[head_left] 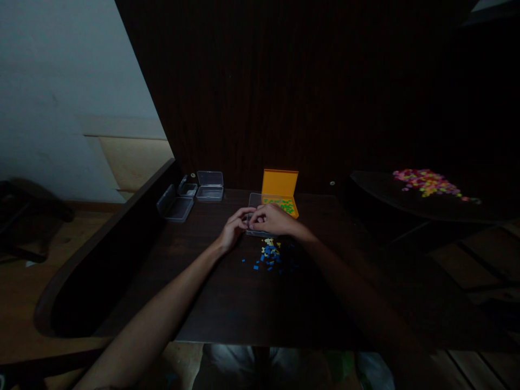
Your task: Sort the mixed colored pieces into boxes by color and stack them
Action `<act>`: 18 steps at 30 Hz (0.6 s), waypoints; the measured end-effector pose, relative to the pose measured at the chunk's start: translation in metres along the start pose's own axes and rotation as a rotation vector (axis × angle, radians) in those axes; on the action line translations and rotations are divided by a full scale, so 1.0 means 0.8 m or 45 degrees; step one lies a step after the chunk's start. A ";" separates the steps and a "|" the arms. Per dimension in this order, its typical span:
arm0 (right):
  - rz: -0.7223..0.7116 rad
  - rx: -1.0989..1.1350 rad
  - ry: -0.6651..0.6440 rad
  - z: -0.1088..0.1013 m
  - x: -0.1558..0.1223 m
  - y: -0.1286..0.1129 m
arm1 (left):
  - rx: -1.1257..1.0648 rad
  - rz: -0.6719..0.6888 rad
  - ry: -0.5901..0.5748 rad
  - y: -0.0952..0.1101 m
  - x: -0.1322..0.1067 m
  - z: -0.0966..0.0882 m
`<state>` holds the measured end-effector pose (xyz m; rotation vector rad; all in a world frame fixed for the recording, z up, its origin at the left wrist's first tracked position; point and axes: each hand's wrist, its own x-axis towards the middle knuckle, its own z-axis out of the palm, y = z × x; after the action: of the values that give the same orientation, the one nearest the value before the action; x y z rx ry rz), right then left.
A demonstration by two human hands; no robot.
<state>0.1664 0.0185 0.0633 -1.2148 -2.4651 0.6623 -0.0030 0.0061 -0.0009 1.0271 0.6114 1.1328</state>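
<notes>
Far left of the tabletop (227,303): one open clear box (182,210), lid raised; beside it a smaller open container (188,189), partly hidden; then another open box (210,193), lid upright. All looked like thin rigid plastic, likely light and slick.

Centre: the left hand (231,230), fingers bent at the left end of the working box (259,233); whether it gripped or merely steadied could not be told. The box sat on the tabletop beneath both hands, a clear panel, probably its lid, showing behind. Judged light, stiff and apt to slide or crack if squeezed; best held by its side walls, clear of the hinge.

The right hand (270,218) was bent over the same box, fingertips drawn together; any piece between them was hidden.

Nearer the table edge: loose blue and pale yellow pieces (269,253), small and flat, presumably almost weightless, best pinched by their edges.

Behind the right hand: an orange case (280,183), lid upright, green pieces (287,206) inside.

Far right: a multicoloured heap (430,182) on a separate dark surface (377,189), details too dim.
</notes>
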 end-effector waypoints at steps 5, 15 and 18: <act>-0.009 -0.023 -0.014 0.003 0.001 0.000 | 0.021 0.020 -0.002 0.001 0.001 0.001; 0.006 -0.124 0.018 -0.004 -0.002 0.000 | 0.003 0.002 -0.015 -0.001 0.001 0.000; 0.013 -0.135 0.036 0.000 -0.002 0.001 | -0.005 -0.009 -0.012 0.001 -0.001 0.001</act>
<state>0.1679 0.0178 0.0631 -1.2668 -2.5004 0.5198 -0.0027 0.0053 0.0002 1.0258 0.6047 1.1216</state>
